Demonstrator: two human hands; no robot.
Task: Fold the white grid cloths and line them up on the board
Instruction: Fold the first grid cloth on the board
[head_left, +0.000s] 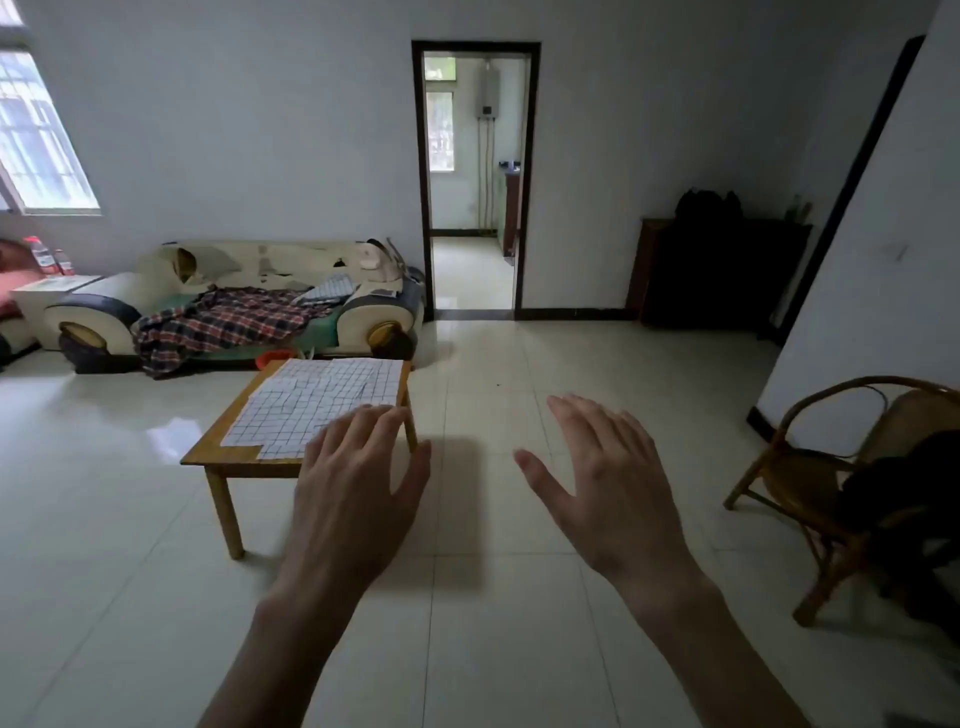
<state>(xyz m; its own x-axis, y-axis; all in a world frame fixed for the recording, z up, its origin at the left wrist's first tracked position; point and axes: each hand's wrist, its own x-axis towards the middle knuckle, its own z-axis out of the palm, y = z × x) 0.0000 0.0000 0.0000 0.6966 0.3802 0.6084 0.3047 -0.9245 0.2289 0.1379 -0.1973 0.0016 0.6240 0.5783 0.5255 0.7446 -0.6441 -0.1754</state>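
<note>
White grid cloths (317, 405) flat on table (218, 452)

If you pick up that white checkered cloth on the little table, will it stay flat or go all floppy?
Probably floppy: the white grid cloth lies rumpled, its grid lines wavy, so it likely droops when lifted. It looks thin and flat on the wooden table, so it is probably light. If pushed, it may well bunch up rather than slide.

Cloths (317, 405) on table (208, 452), sofa (234, 301) behind, chair (831, 467) right.
</note>
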